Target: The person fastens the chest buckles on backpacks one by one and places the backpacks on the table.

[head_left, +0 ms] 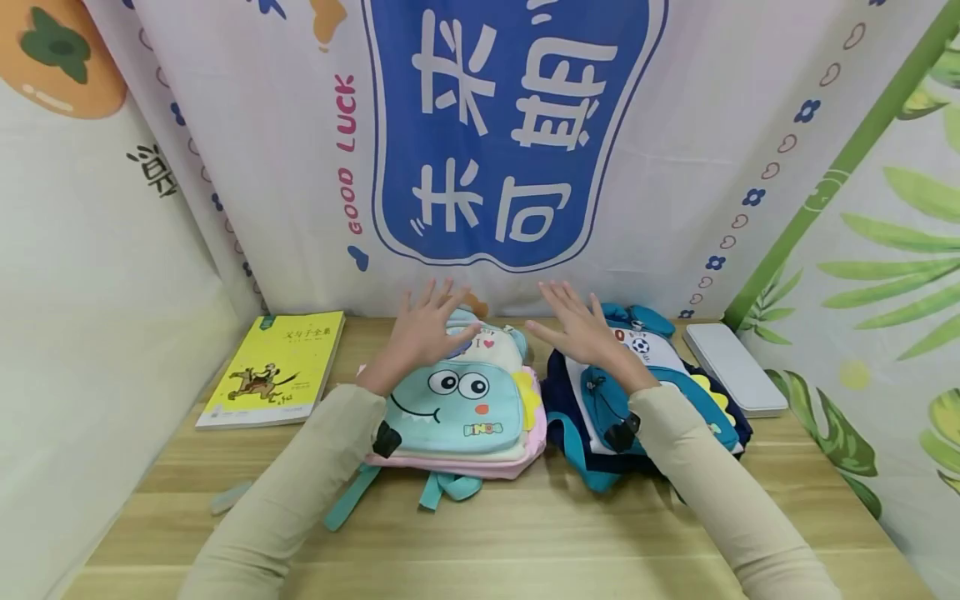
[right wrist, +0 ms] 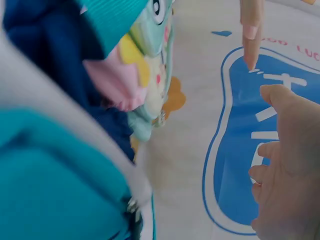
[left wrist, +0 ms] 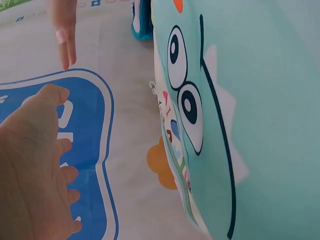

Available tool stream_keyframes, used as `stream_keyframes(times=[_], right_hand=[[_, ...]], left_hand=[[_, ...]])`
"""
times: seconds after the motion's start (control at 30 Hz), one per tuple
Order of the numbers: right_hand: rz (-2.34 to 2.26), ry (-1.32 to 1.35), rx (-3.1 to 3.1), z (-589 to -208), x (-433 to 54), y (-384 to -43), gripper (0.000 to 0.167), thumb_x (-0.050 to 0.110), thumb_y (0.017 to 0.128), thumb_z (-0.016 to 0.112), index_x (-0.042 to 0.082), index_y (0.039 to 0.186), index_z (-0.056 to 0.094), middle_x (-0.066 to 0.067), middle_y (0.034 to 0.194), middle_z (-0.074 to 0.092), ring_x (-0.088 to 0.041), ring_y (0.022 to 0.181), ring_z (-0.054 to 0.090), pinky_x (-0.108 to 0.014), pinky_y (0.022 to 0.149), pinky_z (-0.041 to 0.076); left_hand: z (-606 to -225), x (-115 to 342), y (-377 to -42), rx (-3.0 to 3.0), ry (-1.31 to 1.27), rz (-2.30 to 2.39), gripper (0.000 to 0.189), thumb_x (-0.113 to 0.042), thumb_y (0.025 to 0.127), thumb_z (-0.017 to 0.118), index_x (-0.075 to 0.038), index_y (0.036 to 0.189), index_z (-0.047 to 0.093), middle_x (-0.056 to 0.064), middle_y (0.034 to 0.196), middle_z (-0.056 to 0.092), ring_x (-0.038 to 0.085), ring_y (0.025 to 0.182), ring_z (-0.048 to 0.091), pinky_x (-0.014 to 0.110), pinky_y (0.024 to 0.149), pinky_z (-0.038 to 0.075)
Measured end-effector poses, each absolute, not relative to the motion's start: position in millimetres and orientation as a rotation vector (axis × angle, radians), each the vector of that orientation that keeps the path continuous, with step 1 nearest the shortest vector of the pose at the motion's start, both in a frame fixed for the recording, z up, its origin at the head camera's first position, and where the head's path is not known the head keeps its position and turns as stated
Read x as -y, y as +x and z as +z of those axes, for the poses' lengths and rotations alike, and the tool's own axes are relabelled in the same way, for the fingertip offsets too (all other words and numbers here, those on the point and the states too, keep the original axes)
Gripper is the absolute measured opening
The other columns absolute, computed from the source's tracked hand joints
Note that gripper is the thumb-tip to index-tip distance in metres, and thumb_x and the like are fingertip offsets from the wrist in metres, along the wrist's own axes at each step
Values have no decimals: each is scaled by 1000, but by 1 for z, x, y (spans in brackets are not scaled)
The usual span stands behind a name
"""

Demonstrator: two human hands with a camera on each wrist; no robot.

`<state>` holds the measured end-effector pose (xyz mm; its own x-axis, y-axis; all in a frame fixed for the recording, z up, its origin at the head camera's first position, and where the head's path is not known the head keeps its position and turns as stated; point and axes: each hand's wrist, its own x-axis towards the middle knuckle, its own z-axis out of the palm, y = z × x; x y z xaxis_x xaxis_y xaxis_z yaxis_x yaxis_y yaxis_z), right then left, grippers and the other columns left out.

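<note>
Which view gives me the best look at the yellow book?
The head view. There the yellow book lies flat at the table's left side, its whole cover visible, left of the mint dinosaur backpack. Neither wrist view shows the book: the left wrist shows that backpack and the backdrop, the right wrist the blue backpack.

We read this as a staged kids' study corner, wooden tabletop (head_left: 487,533), cartoon printed backdrop (head_left: 510,125) on all sides, children's backpacks (head_left: 457,408), yellow book (head_left: 273,367).
</note>
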<state>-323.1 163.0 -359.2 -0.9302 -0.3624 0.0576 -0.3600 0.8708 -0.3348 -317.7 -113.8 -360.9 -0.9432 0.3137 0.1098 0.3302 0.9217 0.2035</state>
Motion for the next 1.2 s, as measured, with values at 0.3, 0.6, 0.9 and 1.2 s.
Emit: stream_keyframes(times=[0.3,0.6,0.9,1.2], right_hand=[[-756,-683,-2893,-347,-148,-316,85,59,101,49,22,166,7,-5,173,7,-31,160,-5,-63,123,-9],[-792,-824,-2686,-358,-147,-304,92,57,97,61,21,165,11,-8,173,7,-34,160,1,-64,124,7],[-685,-949,-2520,-380,-156,-288,105,41,89,79,7,164,14,-21,170,15,-41,157,16,-61,122,22],[-467,-931,-2487,-397,-166,-278,124,56,75,86,7,164,14,-15,170,18,-36,157,16,-62,124,17]], left_hand=[[-355,131,-313,3017,-564,-403,82,-63,98,50,-29,165,17,8,172,11,37,159,0,66,123,-1],[-366,164,-297,3114,-648,-560,89,-55,90,68,-24,162,28,14,169,25,43,156,17,70,120,17],[-382,199,-281,3179,-847,-664,108,-60,77,81,-13,161,31,19,164,34,43,149,34,66,115,32],[-388,219,-273,3229,-1001,-770,124,-56,68,90,-5,161,26,18,163,33,44,149,29,67,118,26]])
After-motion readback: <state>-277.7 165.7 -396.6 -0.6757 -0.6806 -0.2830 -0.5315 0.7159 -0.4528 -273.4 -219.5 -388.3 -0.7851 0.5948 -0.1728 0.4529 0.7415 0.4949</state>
